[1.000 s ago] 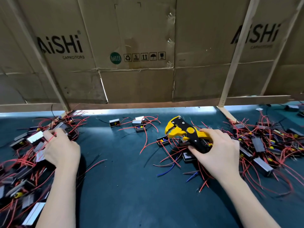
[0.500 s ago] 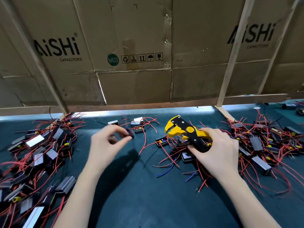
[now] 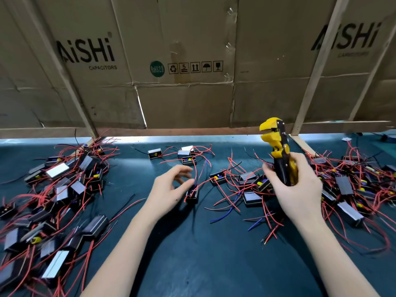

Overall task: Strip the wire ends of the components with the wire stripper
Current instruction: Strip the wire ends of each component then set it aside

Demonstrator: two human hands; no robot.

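Note:
My right hand [image 3: 297, 189] grips the handles of the yellow and black wire stripper [image 3: 276, 146] and holds it upright above the mat, jaws pointing up. My left hand [image 3: 169, 189] hovers mid-table with fingers loosely curved and apart. Just right of its thumb a small black component [image 3: 191, 196] with red wires lies on the mat; the thumb tip is close to its wires, with no clear pinch. A heap of components [image 3: 64, 189] with red wires sits at the left. Another heap [image 3: 347, 189] lies at the right.
The dark green mat [image 3: 192, 254] covers the table. Two or three loose components [image 3: 184, 154] lie at the back centre, several more [image 3: 250, 185] beside my right hand. Cardboard sheets [image 3: 182, 61] and wooden slats [image 3: 310, 82] wall off the back.
My right hand has lifted the stripper off the pile and turned it upright. My left hand came from the left heap to the middle carrying a component, which now lies by its thumb.

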